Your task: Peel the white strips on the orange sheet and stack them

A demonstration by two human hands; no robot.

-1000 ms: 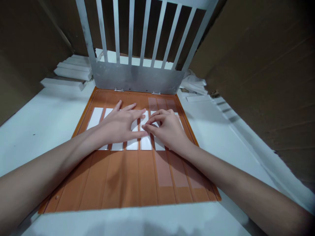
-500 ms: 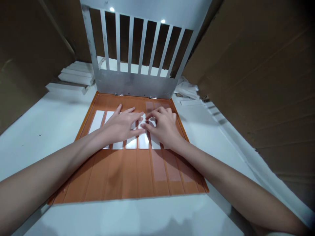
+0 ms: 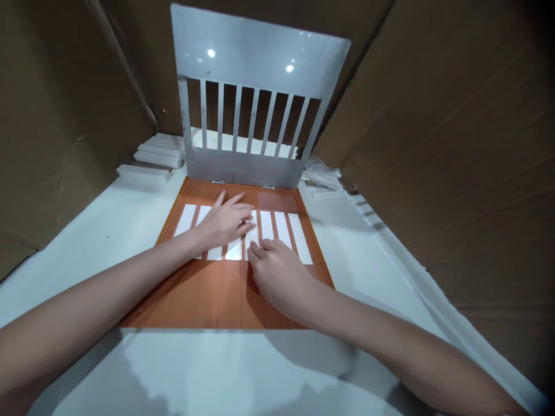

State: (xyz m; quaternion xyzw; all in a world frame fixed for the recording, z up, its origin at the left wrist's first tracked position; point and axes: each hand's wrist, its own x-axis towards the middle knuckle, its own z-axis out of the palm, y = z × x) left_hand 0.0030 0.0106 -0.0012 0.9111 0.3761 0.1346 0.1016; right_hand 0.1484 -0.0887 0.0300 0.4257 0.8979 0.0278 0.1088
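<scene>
An orange board (image 3: pixel 208 294) lies on the white table, with several white strips (image 3: pixel 282 231) side by side across its upper half. Hinged to its far edge, a slotted metal plate (image 3: pixel 260 58) stands raised. My left hand (image 3: pixel 225 222) rests over the left and middle strips, fingers spread, holding nothing visible. Just right of it, my right hand (image 3: pixel 277 271) is closed near the lower end of a middle strip (image 3: pixel 252 237); its thumb and fingertips are pressed together, and whatever they hold is too small to make out.
Stacked white blocks (image 3: pixel 160 151) sit at the back left. Crumpled white material (image 3: pixel 323 173) and a flat white piece (image 3: pixel 329 196) are at the back right. Brown cardboard walls (image 3: pixel 455 144) rise on both sides and behind.
My right hand has moved down toward the strips' near ends and its fingers have drawn together, uncovering the right-hand strips. My left hand stays over the board. The view has shifted, showing more of the raised plate.
</scene>
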